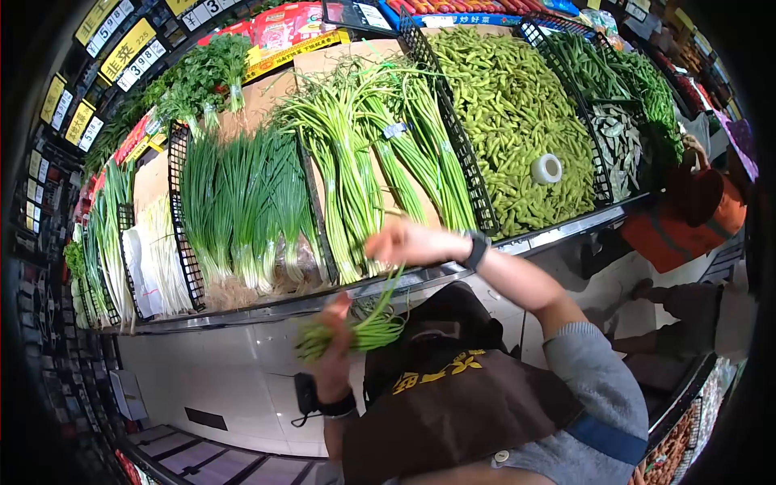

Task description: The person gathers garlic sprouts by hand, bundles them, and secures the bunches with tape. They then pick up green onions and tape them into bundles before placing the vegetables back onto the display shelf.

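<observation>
My left hand [333, 343] is closed around a bunch of garlic scapes [373, 333], held in front of my apron below the stall's front edge. A thin green stalk from that bunch rises toward my right hand [398, 242]. My right hand is blurred, its fingers curled together over the near ends of the garlic scapes [343, 182] lying on the stall. What it pinches is hidden. Beside it, another bundle [436, 153] lies with a tie around one part.
Black crates divide the stall: green onions [242, 202] to the left, edamame pods [505, 105] with a tape roll [546, 168] on top to the right. A metal edge [267, 307] runs along the front. A person in an orange vest [687, 230] is at the right.
</observation>
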`<state>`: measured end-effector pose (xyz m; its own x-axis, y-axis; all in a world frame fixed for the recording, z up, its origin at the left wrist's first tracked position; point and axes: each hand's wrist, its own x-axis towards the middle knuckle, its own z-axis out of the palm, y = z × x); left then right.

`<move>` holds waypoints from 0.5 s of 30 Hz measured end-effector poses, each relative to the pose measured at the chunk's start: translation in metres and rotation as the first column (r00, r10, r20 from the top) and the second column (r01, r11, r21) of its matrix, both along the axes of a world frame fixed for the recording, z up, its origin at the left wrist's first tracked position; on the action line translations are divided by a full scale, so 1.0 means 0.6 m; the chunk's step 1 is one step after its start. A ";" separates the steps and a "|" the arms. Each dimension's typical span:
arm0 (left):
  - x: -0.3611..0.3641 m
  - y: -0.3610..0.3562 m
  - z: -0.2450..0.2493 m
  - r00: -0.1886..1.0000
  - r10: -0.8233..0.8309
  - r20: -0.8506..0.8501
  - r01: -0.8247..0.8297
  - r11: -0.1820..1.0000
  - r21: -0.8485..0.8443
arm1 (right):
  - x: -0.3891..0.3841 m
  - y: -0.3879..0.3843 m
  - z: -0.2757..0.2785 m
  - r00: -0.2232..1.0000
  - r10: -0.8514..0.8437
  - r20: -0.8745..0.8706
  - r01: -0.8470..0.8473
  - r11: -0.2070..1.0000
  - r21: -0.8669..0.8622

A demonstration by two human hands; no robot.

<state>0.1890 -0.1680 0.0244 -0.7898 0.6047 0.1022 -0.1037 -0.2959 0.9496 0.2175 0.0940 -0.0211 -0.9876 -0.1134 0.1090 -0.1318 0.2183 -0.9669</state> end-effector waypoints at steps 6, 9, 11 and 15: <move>0.000 -0.117 0.035 0.975 0.200 0.091 -0.217 0.947 0.239 | -0.116 0.244 -0.118 0.562 -0.804 -0.194 0.640 0.275 0.717; 0.026 -0.140 0.022 0.953 0.287 0.094 -0.301 0.922 0.244 | -0.136 0.280 -0.125 0.426 -0.879 0.216 0.534 0.436 0.724; 0.042 -0.152 0.012 0.939 0.335 0.075 -0.343 0.919 0.192 | -0.143 0.279 -0.120 0.398 -0.901 0.175 0.472 0.364 0.803; 0.048 -0.163 -0.010 0.894 0.441 0.080 -0.448 0.887 0.112 | -0.121 0.269 -0.131 0.414 -0.888 0.199 0.612 0.434 0.661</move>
<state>0.2180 -0.2659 0.0187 -0.9791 0.1742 0.1054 0.0190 -0.4374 0.8991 0.1449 0.2554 -0.0999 -0.5516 0.8114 -0.1932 0.7306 0.3583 -0.5813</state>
